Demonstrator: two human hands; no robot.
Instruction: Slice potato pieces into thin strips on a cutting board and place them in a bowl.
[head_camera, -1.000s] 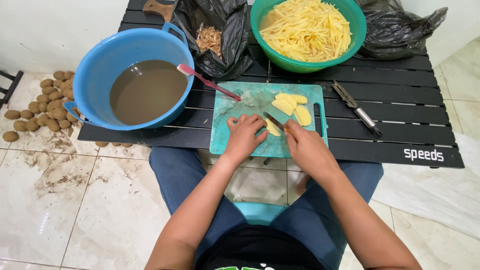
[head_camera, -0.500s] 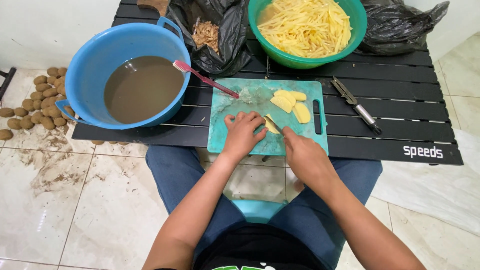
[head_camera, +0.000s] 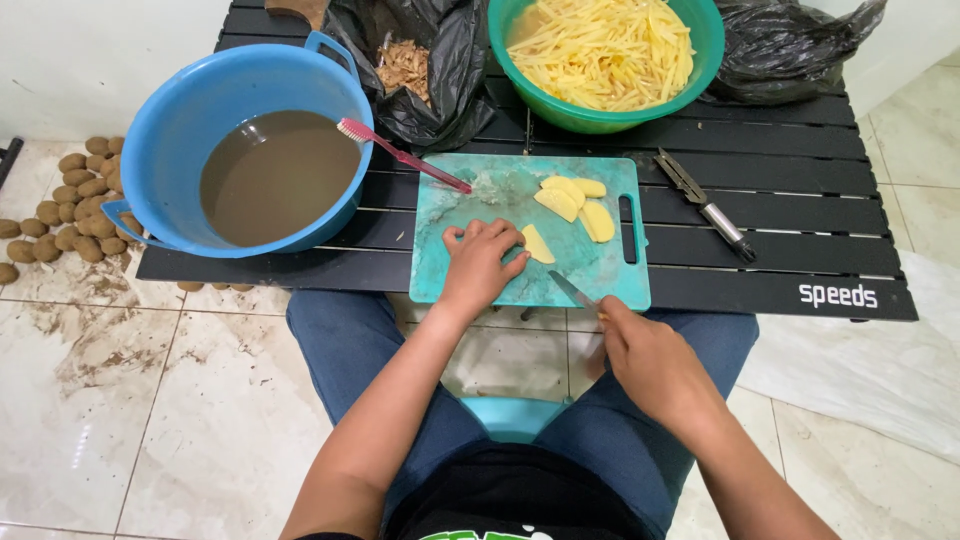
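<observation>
My left hand (head_camera: 480, 262) rests on the teal cutting board (head_camera: 480, 200), its fingertips pressing a yellow potato piece (head_camera: 537, 244). Near the board's front edge, my right hand (head_camera: 650, 360) grips a knife (head_camera: 574, 291) whose blade points up and to the left over the board's front edge, clear of the potato. Three more peeled potato slices (head_camera: 572, 200) lie toward the board's far right, beside its handle slot.
A blue basin (head_camera: 180, 110) of muddy water carries a pink toothbrush (head_camera: 400, 156) across its rim. Behind the board stand a green bowl of potato strips (head_camera: 600, 55), black bags with peelings (head_camera: 415, 65) and a peeler (head_camera: 705, 205). Unpeeled potatoes (head_camera: 70, 205) lie on the floor.
My right hand has drawn the knife back from the potato piece toward me, off the board's front edge. My left hand stays on the potato piece.
</observation>
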